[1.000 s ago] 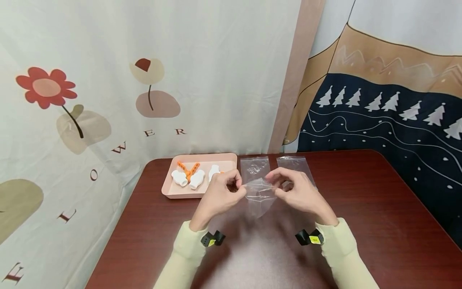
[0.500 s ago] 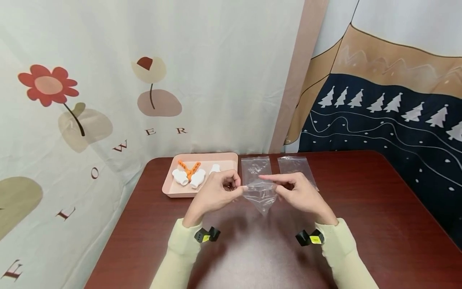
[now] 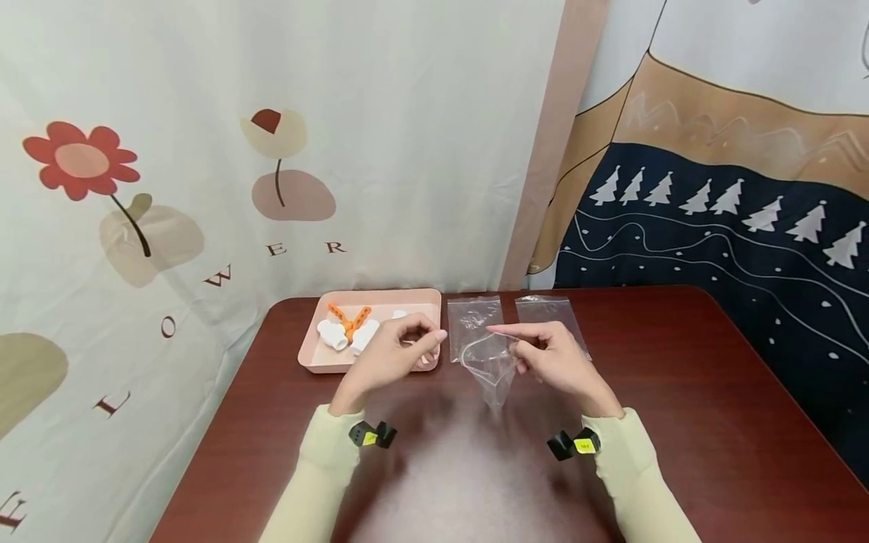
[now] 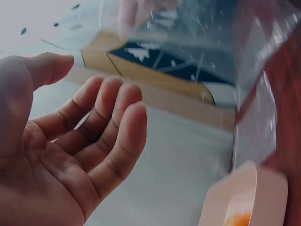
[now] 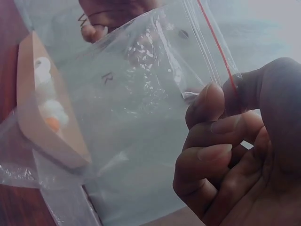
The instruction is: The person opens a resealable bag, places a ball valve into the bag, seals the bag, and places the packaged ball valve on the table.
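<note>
Our right hand [image 3: 555, 360] pinches the clear bag [image 3: 490, 367] at its mouth, probably to keep it parted | bag hangs left of that grip | our left hand [image 3: 388, 354] loose, empty, near the tray [image 3: 390, 299]

I see the person's left forearm [image 3: 302, 486] and right forearm [image 3: 641, 486] reach forward, the left hand [image 3: 387, 351] loosely curved, thumb apart from its fingers [image 4: 128, 139], the right hand [image 3: 560, 366] pinching, index finger [image 3: 519, 329] pointing toward the other.
</note>
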Demonstrator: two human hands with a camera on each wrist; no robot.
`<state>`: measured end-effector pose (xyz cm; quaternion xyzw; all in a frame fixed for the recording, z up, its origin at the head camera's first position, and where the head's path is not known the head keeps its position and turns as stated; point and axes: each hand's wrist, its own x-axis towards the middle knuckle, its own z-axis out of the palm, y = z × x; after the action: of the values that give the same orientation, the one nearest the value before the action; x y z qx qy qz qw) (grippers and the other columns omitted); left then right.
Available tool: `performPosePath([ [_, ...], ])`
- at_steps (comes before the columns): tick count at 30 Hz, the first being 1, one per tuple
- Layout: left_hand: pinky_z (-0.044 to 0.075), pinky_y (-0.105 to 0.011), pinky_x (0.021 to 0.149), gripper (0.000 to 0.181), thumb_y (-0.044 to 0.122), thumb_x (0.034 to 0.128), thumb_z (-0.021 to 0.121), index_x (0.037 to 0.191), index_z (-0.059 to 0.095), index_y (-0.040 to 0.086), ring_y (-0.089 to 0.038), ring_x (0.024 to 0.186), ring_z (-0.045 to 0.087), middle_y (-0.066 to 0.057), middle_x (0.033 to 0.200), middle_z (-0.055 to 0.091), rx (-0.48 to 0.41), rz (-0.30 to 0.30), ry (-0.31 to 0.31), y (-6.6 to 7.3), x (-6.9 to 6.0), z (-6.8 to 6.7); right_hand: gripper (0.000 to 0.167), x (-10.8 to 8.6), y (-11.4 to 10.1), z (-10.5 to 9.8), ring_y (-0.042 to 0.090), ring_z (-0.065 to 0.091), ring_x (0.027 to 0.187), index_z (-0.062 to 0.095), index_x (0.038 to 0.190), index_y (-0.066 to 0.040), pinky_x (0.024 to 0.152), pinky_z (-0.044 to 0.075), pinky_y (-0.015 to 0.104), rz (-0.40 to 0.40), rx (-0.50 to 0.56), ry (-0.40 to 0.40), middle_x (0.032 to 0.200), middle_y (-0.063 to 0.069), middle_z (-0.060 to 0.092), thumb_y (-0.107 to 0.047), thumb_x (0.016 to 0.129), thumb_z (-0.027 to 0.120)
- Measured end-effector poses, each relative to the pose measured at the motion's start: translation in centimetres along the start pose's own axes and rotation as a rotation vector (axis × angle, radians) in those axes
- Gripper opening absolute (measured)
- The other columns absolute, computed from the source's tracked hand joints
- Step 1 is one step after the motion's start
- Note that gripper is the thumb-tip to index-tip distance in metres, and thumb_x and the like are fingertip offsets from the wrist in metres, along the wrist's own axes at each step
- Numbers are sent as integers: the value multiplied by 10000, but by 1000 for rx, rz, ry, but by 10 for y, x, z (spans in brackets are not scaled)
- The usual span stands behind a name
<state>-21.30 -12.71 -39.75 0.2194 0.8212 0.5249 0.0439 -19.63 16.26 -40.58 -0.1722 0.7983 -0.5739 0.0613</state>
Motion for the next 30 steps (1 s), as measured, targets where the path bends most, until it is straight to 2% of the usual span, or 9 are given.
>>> performPosePath([
  [3, 546, -278, 693, 180, 313, 1006, 661, 1017, 719, 143, -255, 829, 673, -31, 863, 705, 102, -4, 71, -8, 4, -13, 394, 0, 0, -2, 121, 472, 550, 721, 1292, -190, 426, 330, 230, 7, 11, 5, 661, 142, 570, -29, 987, 531],
  [7, 558, -316, 753, 184, 323, 989, 680, 1075, 732, 168, -223, 914, 692, -3, 960, 742, 182, -36, 113, -18, 9, -30, 396, 0, -1, -4, 125, 482, 553, 713, 1299, -162, 430, 342, 231, 8, 14, 5, 673, 184, 583, -21, 980, 527],
  [10, 565, -373, 862, 243, 330, 985, 687, 1154, 715, 158, -204, 1015, 696, -19, 1085, 747, 226, -55, 93, -24, 14, -40, 395, 0, -1, -5, 123, 478, 546, 718, 1291, -173, 428, 343, 233, 10, 13, 8, 675, 196, 589, -24, 978, 528],
  [15, 526, -473, 1007, 388, 346, 981, 683, 1298, 649, 126, -287, 1196, 655, -120, 1264, 704, 293, -137, 36, -32, 24, -53, 389, 0, -1, -6, 120, 476, 543, 711, 1298, -153, 424, 341, 233, 8, 19, 7, 661, 160, 584, -24, 980, 529],
  [19, 478, -510, 1078, 534, 380, 974, 674, 1406, 579, 79, -350, 1284, 598, -193, 1360, 643, 334, -253, 12, -41, 36, -60, 393, 0, 1, -6, 117, 473, 539, 707, 1304, -155, 423, 342, 231, 9, 17, 4, 666, 179, 585, -24, 979, 528],
  [24, 465, -512, 1091, 655, 448, 965, 659, 1469, 513, 56, -360, 1332, 553, -196, 1424, 591, 347, -417, -19, -55, 52, -62, 388, 0, 1, -7, 117, 469, 538, 706, 1304, -149, 420, 345, 235, 10, 9, 5, 663, 151, 583, -30, 980, 529],
  [27, 451, -522, 1106, 681, 448, 964, 652, 1474, 491, 26, -365, 1364, 523, -200, 1468, 553, 362, -474, -54, -63, 61, -61, 384, 0, 1, -7, 118, 469, 540, 706, 1302, -143, 420, 346, 235, 11, 4, 7, 657, 103, 582, -32, 979, 531],
  [30, 441, -528, 1111, 679, 435, 964, 650, 1456, 479, 0, -361, 1373, 502, -203, 1483, 529, 399, -517, -81, -68, 69, -59, 380, 0, 2, -7, 116, 463, 534, 711, 1292, -150, 421, 345, 232, 13, 1, 10, 661, 123, 584, -32, 978, 533],
])
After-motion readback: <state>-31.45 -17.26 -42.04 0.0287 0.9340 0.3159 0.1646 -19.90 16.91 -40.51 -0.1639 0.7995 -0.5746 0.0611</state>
